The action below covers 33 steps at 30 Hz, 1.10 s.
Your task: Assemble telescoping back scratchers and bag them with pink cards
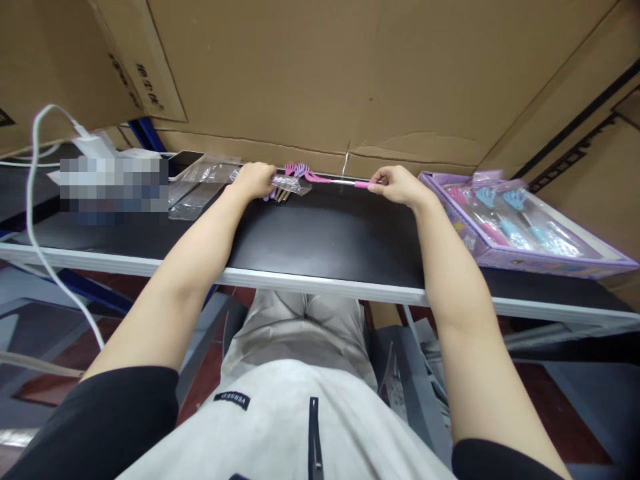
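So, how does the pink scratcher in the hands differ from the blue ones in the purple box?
The pink scratcher is pink; the blue scratchers are blue. The pink one lies across the black table, apart from any box; the blue ones lie inside the purple box. The right hand grips the pink one's handle and the left hand is at its claw end; nobody touches the blue ones. Both have claw heads.

You are at a packing station in a warehouse or small factory. Cardboard cartons (350,73) wall in the black bench (320,240); clear bags (200,190) and a display box (525,230) of packed items lie on it.
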Each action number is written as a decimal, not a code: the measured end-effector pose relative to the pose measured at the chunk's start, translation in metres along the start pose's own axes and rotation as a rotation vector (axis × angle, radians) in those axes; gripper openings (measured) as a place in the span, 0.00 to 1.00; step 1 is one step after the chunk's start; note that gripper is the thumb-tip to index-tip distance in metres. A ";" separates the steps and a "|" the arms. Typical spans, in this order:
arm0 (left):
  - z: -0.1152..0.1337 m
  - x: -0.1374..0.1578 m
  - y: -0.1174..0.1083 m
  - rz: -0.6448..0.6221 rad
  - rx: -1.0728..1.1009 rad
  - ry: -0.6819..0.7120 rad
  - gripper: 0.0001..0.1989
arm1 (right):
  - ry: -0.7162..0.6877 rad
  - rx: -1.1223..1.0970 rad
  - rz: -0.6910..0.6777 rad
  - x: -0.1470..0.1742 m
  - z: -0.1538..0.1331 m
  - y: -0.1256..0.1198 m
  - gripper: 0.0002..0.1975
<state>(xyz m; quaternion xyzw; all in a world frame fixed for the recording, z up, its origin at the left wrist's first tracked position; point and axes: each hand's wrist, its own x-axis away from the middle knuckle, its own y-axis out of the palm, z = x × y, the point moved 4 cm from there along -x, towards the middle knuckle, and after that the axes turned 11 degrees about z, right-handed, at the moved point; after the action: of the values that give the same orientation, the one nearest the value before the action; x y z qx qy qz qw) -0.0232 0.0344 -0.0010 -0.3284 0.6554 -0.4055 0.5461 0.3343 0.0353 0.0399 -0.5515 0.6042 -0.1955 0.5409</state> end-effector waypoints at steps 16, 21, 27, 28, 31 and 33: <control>0.016 0.004 -0.012 0.029 0.102 0.030 0.15 | -0.147 -0.103 0.030 0.003 -0.020 0.005 0.19; 0.019 0.002 -0.009 0.040 0.139 0.060 0.13 | -0.178 -0.081 0.054 0.003 -0.022 0.008 0.12; 0.012 -0.001 -0.005 0.059 0.212 0.097 0.11 | -0.192 -0.077 0.100 0.002 -0.014 -0.001 0.11; 0.010 -0.001 -0.005 0.066 0.227 0.097 0.12 | -0.197 -0.083 0.109 0.002 -0.012 -0.003 0.12; 0.008 -0.002 -0.004 0.082 0.268 0.093 0.13 | -0.208 -0.095 0.129 0.001 -0.011 -0.006 0.14; 0.008 -0.001 -0.004 0.081 0.286 0.093 0.14 | -0.202 -0.095 0.131 0.002 -0.013 -0.007 0.14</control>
<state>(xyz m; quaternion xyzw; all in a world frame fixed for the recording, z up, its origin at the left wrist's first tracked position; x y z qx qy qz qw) -0.0151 0.0326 0.0024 -0.2015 0.6283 -0.4871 0.5721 0.3265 0.0268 0.0489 -0.5527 0.5898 -0.0744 0.5841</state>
